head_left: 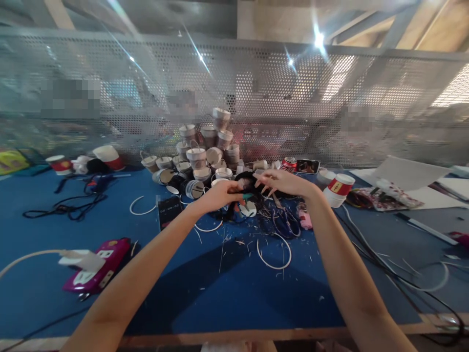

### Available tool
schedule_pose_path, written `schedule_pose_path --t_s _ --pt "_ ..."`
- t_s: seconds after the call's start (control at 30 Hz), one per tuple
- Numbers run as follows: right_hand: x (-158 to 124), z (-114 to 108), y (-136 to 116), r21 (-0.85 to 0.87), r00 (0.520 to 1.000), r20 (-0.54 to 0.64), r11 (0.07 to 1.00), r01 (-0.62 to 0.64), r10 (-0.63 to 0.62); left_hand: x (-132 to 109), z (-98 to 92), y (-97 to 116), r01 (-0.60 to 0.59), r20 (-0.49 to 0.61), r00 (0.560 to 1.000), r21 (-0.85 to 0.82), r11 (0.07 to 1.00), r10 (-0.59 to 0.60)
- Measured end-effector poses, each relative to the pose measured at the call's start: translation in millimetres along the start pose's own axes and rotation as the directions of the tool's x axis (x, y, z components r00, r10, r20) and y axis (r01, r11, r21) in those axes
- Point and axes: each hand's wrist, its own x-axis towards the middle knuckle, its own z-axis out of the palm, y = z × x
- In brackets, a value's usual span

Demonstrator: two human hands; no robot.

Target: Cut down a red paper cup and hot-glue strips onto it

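My left hand [223, 192] is closed in a pinch at the edge of a dark bundle [246, 179] in the middle of the table. What its fingers hold is too small and blurred to name. A small teal-green piece [247, 196] shows just past those fingertips. From the other side, my right hand [280, 182] reaches over the bundle, fingers apart and bent downward, with nothing plainly in them. Below the hands lie a white disc [248, 209] and a tangle of dark blue wires [285, 221].
Several white cups [197, 157] are piled behind my hands. A phone [170, 212] lies left of centre, near a purple power strip [100, 264]. White cable loops [274, 267] and clippings litter the blue table [234, 303]. Rightward stand a red-and-white cup [339, 190] and a red can [289, 164].
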Motion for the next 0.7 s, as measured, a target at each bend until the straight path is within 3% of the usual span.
schedule_pose_path --t_s 0.13,0.23,0.43,0.57,0.7 --pt "2 6 -7 -0.036 0.990 0.090 0.993 0.112 -0.109 -6 -5.6 9 -0.039 -0.028 0.999 -0.030 0.999 0.038" --pt "1 7 -9 0.052 0.981 0.172 0.995 0.080 -0.087 -7 -7.2 12 -0.034 -0.025 0.999 0.023 0.999 0.035" --pt "-6 -4 -6 0.175 0.996 0.082 0.984 0.031 -0.045 -1 -25.8 0 0.063 -0.196 0.977 -0.087 0.994 -0.079" --pt "-10 -17 2 0.121 0.996 -0.059 0.991 -0.056 0.064 0 -49.0 -10 0.096 -0.411 0.896 -0.194 0.976 -0.170" --pt "-15 -31 12 -0.020 0.955 -0.239 0.982 -0.187 0.177 -6 -71.3 -13 0.196 -0.611 0.772 -0.029 0.980 -0.173"
